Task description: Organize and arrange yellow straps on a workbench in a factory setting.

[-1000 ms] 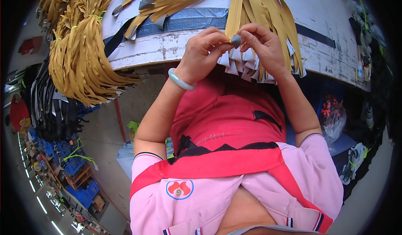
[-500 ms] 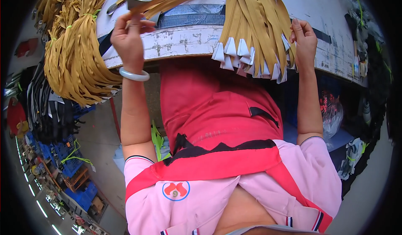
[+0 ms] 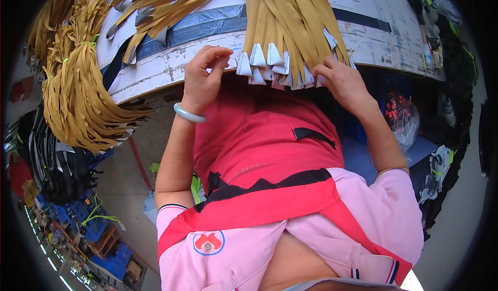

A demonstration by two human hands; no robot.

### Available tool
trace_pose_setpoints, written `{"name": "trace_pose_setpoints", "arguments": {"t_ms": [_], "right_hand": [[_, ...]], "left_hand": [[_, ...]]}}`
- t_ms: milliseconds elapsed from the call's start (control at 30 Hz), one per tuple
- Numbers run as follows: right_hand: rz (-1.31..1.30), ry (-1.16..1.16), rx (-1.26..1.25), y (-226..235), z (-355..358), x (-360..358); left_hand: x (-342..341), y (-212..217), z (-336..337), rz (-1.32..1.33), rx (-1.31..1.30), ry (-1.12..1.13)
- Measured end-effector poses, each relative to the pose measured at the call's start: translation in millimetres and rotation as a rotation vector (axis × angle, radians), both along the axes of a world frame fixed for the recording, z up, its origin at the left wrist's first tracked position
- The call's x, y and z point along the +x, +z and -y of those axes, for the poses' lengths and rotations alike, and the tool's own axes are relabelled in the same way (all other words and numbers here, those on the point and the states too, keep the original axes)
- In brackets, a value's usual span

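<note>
A fan of long tan zipper strips (image 3: 282, 21) hangs over the table's near edge. Their lower ends carry white folded tabs (image 3: 275, 55). At the right side of this fan, my right hand (image 3: 340, 83) is closed with bent fingers on the strip ends; the exact strip between the fingertips is partly hidden. My left hand (image 3: 205, 78), with a pale bangle (image 3: 190, 113) at the wrist, hovers just left of the tabs. Its thumb and forefinger stay slightly apart, and nothing shows between them.
Loose tan strips with grey ends (image 3: 171, 10) lie across the white worn table (image 3: 358, 44) at the back left. Thick tied bundles (image 3: 78, 93) droop over its left side. Blue crates (image 3: 93, 218) stand on the floor at left, and a clear plastic bag (image 3: 407, 122) sits below the table at right.
My left hand has come down and right, away from the loose strips, toward the fan. My right hand has moved left and lower onto the tabbed ends. The view has shifted a little.
</note>
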State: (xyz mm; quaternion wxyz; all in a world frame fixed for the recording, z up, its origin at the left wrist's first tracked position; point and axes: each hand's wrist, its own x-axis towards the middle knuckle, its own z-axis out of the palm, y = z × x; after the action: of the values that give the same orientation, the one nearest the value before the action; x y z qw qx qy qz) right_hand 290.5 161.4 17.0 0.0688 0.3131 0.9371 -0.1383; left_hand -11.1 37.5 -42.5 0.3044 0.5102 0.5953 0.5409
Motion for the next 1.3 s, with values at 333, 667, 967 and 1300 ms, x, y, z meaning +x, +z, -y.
{"name": "trace_pose_setpoints", "arguments": {"t_ms": [333, 667, 967, 1300], "right_hand": [[-0.504, -0.024, -0.517, 20.4, -6.4, -14.8], [-0.928, -0.142, -1.110, 11.4, 4.8, -53.1], [-0.833, -0.108, -0.996, 10.0, 13.5, -80.0], [-0.608, 0.014, -1.189, 9.4, -12.8, -91.7]], "left_hand": [[56.9, 7.7, 11.5, 0.080, 0.022, -0.245], [73.0, 52.3, 1.9, 0.297, 0.145, -0.184], [58.0, 48.0, 15.3, 0.255, 0.242, -0.159], [51.8, 15.2, 2.3, 0.814, 0.143, -0.347]]}}
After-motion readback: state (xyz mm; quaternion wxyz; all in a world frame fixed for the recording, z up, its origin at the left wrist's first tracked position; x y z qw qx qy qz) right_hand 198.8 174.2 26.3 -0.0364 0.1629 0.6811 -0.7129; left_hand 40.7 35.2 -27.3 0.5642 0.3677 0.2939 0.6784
